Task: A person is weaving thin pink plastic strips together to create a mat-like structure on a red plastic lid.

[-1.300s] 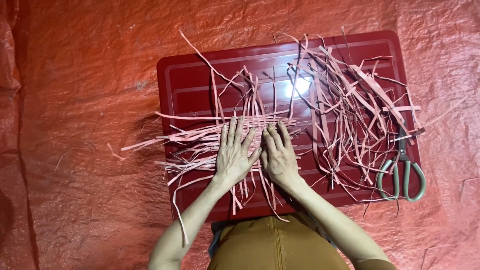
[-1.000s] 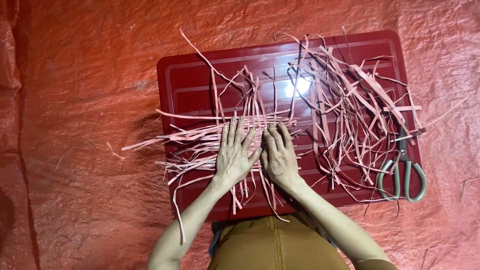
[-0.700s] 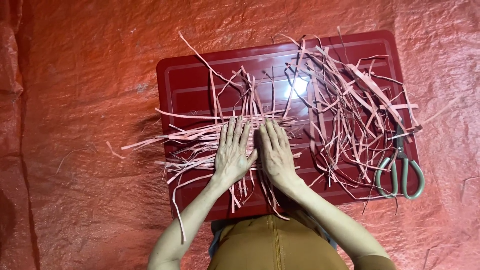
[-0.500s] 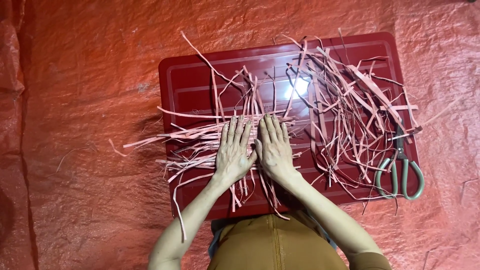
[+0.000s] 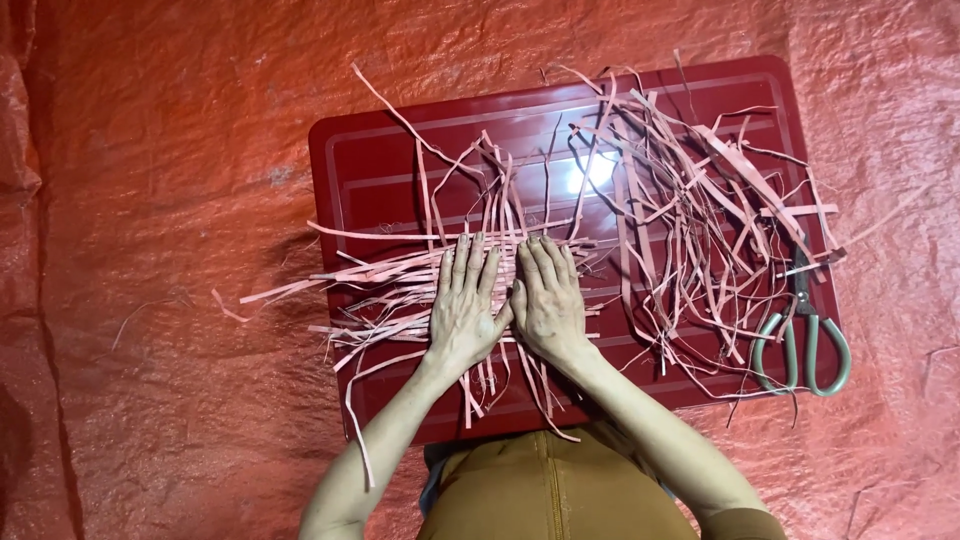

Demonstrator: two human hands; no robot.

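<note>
Glossy plastic tray (image 5: 370, 160), thin paper strips (image 5: 690, 190)

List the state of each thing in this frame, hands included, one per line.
Left hand: flat, palm down, fingers together, pressing on the crossed strips.
Right hand: flat, palm down, beside the left, thumbs meeting.
Crossed strips: laid crosswise under both hands.
Loose strips: tangled heap, untouched.
Scissors: lying on the board's right edge, blades closed, partly under strips.
Red board: flat on the tarp.

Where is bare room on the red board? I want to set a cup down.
Bare: the board's far-left corner, beside the woven strips. Crowded: the loose strip pile, the scissors at the right edge, and both hands mid-board.
</note>
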